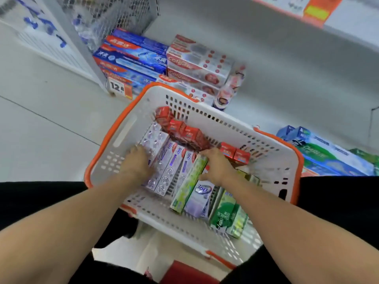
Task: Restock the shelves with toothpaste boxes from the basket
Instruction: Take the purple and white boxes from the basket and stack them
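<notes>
Shelf boxes (196, 64) read "Colgate", the price tag (119, 87) "12", lilac basket boxes (174, 160) "360".

Shelf (287, 64) — stacked toothpaste boxes (196, 64)

Both hands (136, 161) (215, 165) in basket (114, 148) w/ toothpaste boxes (172, 167).

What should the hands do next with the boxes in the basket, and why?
Probably lift out the purple boxes that the left hand touches. Both hands are inside the basket; the right hand rests on a green box, and the shelf has bare room.
</notes>
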A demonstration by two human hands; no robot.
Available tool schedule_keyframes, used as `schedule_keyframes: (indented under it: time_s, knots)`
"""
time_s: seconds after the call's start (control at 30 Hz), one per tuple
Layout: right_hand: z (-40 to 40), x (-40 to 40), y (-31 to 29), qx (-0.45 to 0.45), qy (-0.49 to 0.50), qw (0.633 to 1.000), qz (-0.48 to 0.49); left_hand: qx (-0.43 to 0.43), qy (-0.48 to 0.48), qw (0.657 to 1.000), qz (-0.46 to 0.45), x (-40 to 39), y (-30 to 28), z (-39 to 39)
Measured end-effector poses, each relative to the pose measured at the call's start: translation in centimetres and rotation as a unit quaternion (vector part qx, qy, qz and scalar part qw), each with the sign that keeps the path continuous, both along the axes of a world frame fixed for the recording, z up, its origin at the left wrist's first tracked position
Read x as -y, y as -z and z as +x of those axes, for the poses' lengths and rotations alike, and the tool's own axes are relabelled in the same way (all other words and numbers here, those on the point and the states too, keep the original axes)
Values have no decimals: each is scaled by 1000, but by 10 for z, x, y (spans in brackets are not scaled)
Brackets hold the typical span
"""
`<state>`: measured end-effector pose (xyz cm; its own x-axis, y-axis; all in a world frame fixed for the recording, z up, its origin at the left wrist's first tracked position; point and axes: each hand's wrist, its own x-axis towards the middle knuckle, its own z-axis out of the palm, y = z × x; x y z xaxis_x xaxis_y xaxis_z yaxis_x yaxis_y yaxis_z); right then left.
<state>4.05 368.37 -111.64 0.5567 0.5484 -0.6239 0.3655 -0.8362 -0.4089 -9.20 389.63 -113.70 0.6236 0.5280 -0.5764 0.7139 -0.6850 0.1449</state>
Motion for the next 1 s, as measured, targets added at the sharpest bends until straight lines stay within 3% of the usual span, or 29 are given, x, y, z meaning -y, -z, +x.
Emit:
schedule_keyframes:
  time_s: [0.2,0.33,0.43,0.53,0.63,0.7,0.8,0.87,1.0]
  knots:
    - [5,-12,10,36,-79,995,-53,-29,-33,997,-57,-8,-4,7]
    - [5,-36,3,67,-65,995,-36,-12,-110,959,-262,-17,-14,11]
    - [9,-52,0,-31,69,997,11,-6,-138,907,-398,-21,-24,8]
    - [16,-54,-12,-196,160,964,80,9,-122,892,-435,-23,-27,7]
    - [23,-44,-24,-283,183,931,139,30,-126,890,-436,-26,-27,5]
    - [25,-35,-24,-261,189,932,163,92,-168,890,-415,-27,-24,6]
    - [26,-19,-20,-230,225,931,169,180,-234,928,-228,-24,-14,10]
    - [29,-10,-19,-237,255,921,175,168,-195,955,-146,-19,-4,11]
    - [31,4,-19,-233,247,927,161,88,-152,981,-81,-13,5,17]
